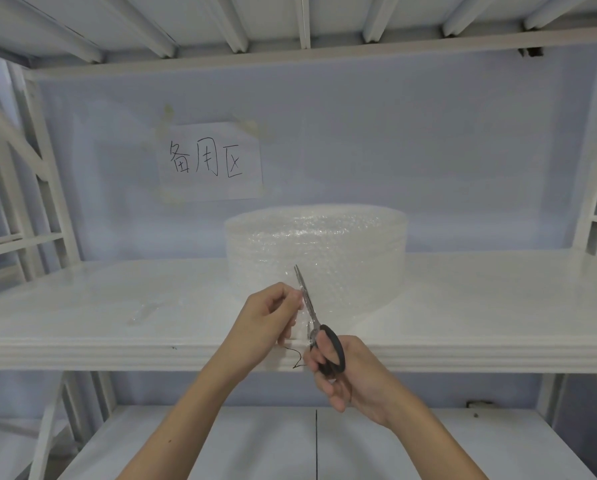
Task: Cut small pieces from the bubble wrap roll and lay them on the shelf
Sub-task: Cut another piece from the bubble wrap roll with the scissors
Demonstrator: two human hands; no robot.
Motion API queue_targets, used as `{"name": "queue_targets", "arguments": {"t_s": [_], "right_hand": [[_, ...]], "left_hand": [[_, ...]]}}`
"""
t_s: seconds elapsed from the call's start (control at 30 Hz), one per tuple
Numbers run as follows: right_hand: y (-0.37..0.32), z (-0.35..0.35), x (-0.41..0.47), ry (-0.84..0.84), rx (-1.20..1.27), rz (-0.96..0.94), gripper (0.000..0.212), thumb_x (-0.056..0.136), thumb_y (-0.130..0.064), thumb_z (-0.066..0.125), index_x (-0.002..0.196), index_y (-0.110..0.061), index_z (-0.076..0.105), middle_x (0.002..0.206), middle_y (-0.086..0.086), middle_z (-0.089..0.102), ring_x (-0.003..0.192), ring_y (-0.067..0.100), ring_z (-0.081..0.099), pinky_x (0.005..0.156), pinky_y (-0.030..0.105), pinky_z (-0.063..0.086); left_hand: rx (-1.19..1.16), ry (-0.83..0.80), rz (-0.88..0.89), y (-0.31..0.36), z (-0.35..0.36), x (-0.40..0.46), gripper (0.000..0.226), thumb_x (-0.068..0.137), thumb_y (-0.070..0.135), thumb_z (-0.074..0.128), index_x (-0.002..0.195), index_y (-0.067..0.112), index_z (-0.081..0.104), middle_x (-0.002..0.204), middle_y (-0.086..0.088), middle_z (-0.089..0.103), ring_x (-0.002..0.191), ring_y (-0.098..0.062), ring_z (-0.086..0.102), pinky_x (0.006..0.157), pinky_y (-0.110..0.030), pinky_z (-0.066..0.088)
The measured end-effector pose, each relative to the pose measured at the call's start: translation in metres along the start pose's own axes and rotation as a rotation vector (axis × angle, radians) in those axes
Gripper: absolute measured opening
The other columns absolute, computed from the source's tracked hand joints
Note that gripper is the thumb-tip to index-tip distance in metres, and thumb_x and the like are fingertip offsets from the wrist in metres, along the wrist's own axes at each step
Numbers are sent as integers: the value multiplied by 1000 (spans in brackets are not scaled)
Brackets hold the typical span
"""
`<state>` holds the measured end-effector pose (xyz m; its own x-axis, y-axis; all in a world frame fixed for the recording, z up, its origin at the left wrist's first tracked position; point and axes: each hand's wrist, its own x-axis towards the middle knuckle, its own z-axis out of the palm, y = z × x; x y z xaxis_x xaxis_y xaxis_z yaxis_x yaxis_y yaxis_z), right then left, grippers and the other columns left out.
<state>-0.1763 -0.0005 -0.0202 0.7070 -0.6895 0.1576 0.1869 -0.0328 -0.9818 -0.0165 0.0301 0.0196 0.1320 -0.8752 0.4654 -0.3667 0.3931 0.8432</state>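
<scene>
A wide clear bubble wrap roll (319, 251) stands on the white shelf (480, 306), near its middle. My left hand (269, 315) pinches the loose edge of the wrap in front of the roll. My right hand (345, 372) grips black-handled scissors (312, 317), their blades pointing up and away along the held edge, right beside my left fingers. A small clear piece of bubble wrap (144, 313) lies flat on the shelf to the left.
A paper sign with handwritten characters (209, 161) is taped to the back wall above the roll. White metal uprights (47, 202) frame the shelf on both sides. A lower shelf (221, 445) lies under my arms.
</scene>
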Motion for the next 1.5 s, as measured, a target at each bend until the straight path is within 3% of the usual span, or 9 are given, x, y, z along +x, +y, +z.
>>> {"name": "queue_targets", "arguments": {"t_s": [0.33,0.47,0.57,0.73,0.83,1.03,1.13,1.27,1.5], "right_hand": [[-10,-3,6,-39,-41,-8,56,75,-64,57,75,-8,49,67,0,52,45,14,45,29,20,34],[-14,-2,6,-13,-59,-27,55,75,-61,66,69,-8,49,60,3,49,36,10,43,29,18,34],[-14,-2,5,-9,-59,-37,49,78,-56,62,67,-10,51,56,4,47,34,9,40,29,18,34],[-12,0,8,12,-54,-32,44,77,-57,66,55,-20,58,66,14,43,38,12,39,29,19,35],[-14,-1,6,3,-67,-10,52,79,-57,65,65,-9,54,59,11,44,34,10,39,29,19,35],[-14,-2,8,18,-61,-12,54,68,-61,71,68,-10,54,71,15,45,40,13,42,30,20,36],[-13,-1,7,14,-47,-2,57,68,-62,67,74,-7,50,65,8,49,41,13,44,30,20,37],[-9,0,3,-3,-26,-12,52,71,-62,64,68,-13,48,68,3,51,43,14,45,31,21,37],[-6,0,-3,-41,-19,-25,63,59,-73,72,66,-14,50,72,6,49,46,15,45,31,21,38]], "left_hand": [[2,-71,0,-1,2,-6,28,100,19,52,74,11,60,61,-1,50,51,-15,46,48,-22,42],[-1,-61,0,0,1,-3,29,100,20,52,73,12,60,60,0,50,50,-16,45,49,-23,42],[3,-56,-2,1,0,-3,31,99,21,53,70,13,60,60,0,51,50,-15,46,49,-23,42],[23,2,-38,6,-1,-1,48,91,50,44,67,12,62,61,4,55,55,-14,51,53,-28,42],[11,90,-54,9,-3,4,58,88,57,41,74,6,64,60,5,57,55,-15,51,54,-30,43],[82,125,15,12,0,12,30,97,29,52,74,13,59,61,2,54,55,-17,49,55,-35,43],[65,123,10,14,3,13,30,99,25,50,72,15,57,61,1,53,53,-16,49,54,-34,42],[40,124,12,16,7,11,32,100,22,47,70,14,54,60,1,51,51,-14,46,53,-33,41],[35,115,17,18,6,9,32,100,22,47,69,12,52,58,2,50,51,-13,46,53,-32,41]]}}
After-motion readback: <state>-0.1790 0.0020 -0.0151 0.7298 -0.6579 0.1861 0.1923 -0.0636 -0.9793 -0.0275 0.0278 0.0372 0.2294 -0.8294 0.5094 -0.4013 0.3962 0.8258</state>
